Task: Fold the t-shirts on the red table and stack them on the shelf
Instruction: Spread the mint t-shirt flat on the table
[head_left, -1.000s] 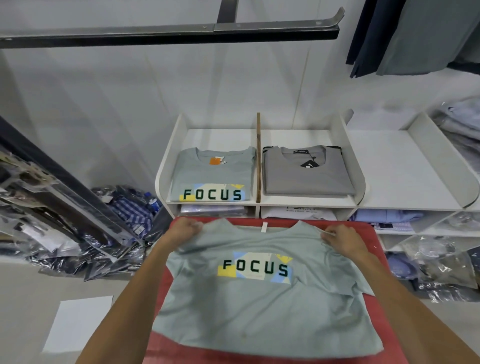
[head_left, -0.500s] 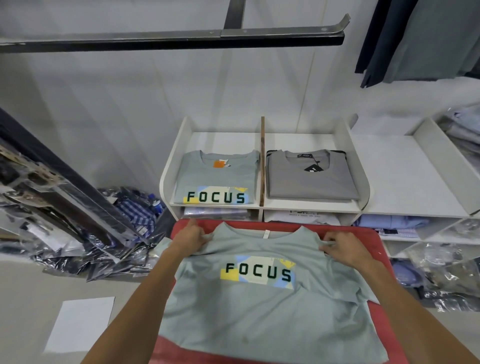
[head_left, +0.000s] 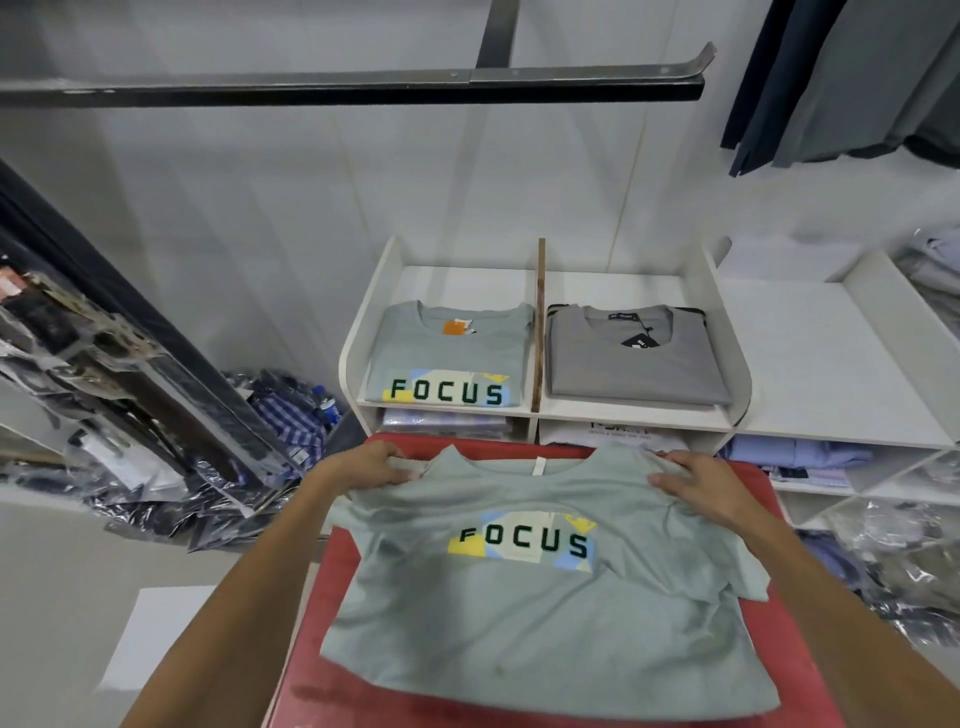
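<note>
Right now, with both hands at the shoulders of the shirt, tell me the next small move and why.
Probably flip the shirt print side down. It lies face up on the red table, its right sleeve rumpled, with the left hand gripping one shoulder and the right hand resting on the other. The folded shirt on the shelf shows its print on top, so the folds likely go behind.

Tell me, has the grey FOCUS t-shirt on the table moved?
Yes, slightly: the t-shirt has slid toward the person, baring more of the red table at its far edge.
</note>
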